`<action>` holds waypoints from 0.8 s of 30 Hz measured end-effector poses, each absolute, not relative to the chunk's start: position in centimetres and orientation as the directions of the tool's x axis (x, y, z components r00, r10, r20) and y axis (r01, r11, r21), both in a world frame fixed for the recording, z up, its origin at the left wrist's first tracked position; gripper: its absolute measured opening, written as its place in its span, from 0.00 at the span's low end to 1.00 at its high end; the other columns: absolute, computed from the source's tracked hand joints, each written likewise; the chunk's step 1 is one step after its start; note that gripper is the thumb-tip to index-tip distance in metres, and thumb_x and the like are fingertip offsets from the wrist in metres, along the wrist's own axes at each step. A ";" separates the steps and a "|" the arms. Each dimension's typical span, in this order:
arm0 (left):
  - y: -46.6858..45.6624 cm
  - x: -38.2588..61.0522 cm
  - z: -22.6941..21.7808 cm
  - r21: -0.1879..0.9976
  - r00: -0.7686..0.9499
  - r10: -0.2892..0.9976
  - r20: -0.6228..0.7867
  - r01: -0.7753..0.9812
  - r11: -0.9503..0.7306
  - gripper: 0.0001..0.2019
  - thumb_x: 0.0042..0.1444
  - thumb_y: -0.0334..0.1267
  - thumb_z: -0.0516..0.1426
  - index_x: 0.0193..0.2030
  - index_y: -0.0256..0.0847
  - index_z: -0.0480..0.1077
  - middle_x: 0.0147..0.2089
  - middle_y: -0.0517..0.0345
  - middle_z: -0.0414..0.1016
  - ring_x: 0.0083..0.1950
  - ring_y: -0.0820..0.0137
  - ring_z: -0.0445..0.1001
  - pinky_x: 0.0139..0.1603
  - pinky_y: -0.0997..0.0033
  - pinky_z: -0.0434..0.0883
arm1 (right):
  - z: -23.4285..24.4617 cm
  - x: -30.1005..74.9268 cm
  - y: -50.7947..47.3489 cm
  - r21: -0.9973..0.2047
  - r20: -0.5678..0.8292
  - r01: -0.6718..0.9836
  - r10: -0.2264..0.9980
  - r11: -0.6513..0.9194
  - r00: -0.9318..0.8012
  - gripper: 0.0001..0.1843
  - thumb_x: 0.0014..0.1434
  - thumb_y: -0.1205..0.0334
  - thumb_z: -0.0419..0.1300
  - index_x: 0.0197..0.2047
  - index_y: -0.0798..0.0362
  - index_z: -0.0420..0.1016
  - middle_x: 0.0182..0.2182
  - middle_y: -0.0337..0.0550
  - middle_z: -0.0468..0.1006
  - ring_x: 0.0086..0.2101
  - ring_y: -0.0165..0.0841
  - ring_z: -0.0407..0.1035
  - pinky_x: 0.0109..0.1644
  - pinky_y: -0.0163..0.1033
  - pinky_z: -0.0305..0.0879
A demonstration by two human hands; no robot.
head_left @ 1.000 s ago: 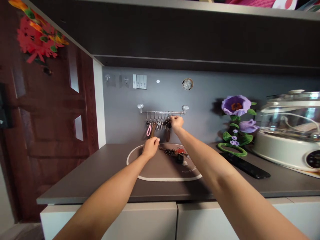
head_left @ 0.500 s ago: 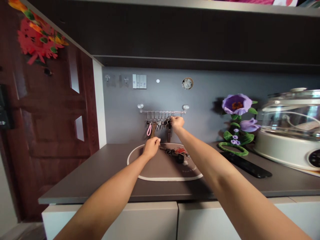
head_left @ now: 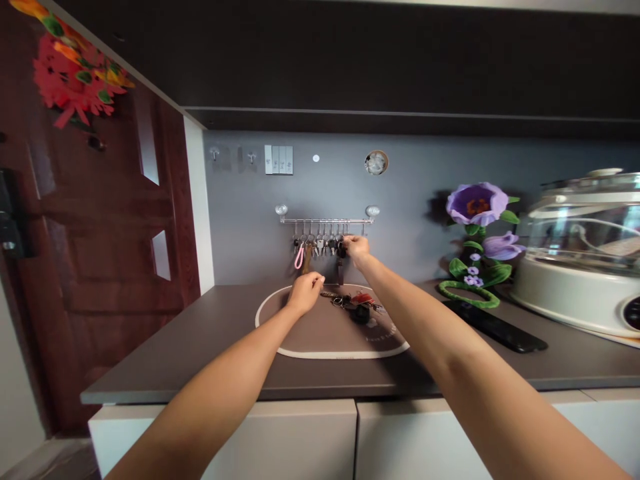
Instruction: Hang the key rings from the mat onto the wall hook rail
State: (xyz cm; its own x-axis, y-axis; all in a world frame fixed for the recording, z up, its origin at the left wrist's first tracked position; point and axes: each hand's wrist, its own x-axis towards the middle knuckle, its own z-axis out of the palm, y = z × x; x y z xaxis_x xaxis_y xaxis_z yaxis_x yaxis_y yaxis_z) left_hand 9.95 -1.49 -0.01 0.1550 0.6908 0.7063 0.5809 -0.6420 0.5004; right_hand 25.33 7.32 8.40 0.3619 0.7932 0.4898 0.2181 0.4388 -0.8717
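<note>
A hook rail (head_left: 325,221) is fixed to the wall behind the counter (head_left: 200,340), hung with keys (head_left: 320,244); a crocheted flower (head_left: 477,247), a black remote (head_left: 500,328) and a glass-lidded cooker (head_left: 580,267) are ranged toward the counter's right end. The right hand (head_left: 357,248) is raised to the rail, fingers pinched on a dark key fob (head_left: 341,254) hanging there. The left hand (head_left: 305,293) is curled over an oval mat's (head_left: 325,341) back edge, beside a loose key bunch (head_left: 353,303); whether anything is gripped cannot be told. The mat's lettering cannot be read

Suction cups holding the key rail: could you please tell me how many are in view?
2: one suction cup at the rail's left end, the other at its right end, above the right hand. None looks hidden.
</note>
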 end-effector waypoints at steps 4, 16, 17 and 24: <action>-1.4 10.1 -0.1 0.503 0.179 0.690 0.701 0.562 -0.657 0.10 0.54 0.37 0.49 0.31 0.37 0.70 0.28 0.57 0.73 0.29 0.73 0.69 0.32 0.75 0.64 | 8.4 25.5 6.5 -0.906 0.423 0.136 0.847 0.401 0.321 0.07 0.45 0.70 0.55 0.30 0.59 0.72 0.25 0.39 0.73 0.24 0.24 0.64 0.33 0.31 0.62; -1.8 10.2 0.2 0.336 0.394 0.651 0.649 0.620 -0.709 0.10 0.52 0.36 0.53 0.38 0.38 0.73 0.37 0.54 0.75 0.38 0.69 0.71 0.42 0.71 0.66 | 7.2 26.2 2.4 -0.889 0.448 0.216 0.861 0.403 0.240 0.11 0.47 0.71 0.54 0.35 0.58 0.72 0.34 0.43 0.75 0.33 0.27 0.67 0.45 0.36 0.61; -1.7 10.2 0.2 0.312 0.423 0.641 0.641 0.620 -0.720 0.10 0.52 0.36 0.53 0.39 0.38 0.72 0.38 0.54 0.75 0.39 0.69 0.71 0.43 0.70 0.66 | 7.0 26.3 2.0 -0.888 0.450 0.222 0.864 0.403 0.228 0.11 0.47 0.71 0.54 0.35 0.58 0.72 0.35 0.44 0.75 0.33 0.27 0.67 0.45 0.36 0.61; -2.1 10.5 0.1 0.152 0.594 0.582 0.555 0.615 -0.773 0.09 0.53 0.33 0.54 0.40 0.39 0.71 0.41 0.53 0.72 0.44 0.69 0.68 0.47 0.70 0.64 | 5.2 27.4 -0.9 -0.886 0.435 0.265 0.881 0.381 0.187 0.08 0.49 0.69 0.55 0.35 0.57 0.72 0.36 0.44 0.75 0.36 0.28 0.67 0.47 0.38 0.62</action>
State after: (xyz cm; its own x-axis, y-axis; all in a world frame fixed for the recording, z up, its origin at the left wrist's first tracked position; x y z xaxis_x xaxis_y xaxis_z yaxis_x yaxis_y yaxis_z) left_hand 10.49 -2.08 0.14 0.5940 0.5820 0.5554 0.6153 -0.7734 0.1524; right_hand 27.42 -0.88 5.16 0.1869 0.8809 0.4349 0.2655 0.3810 -0.8857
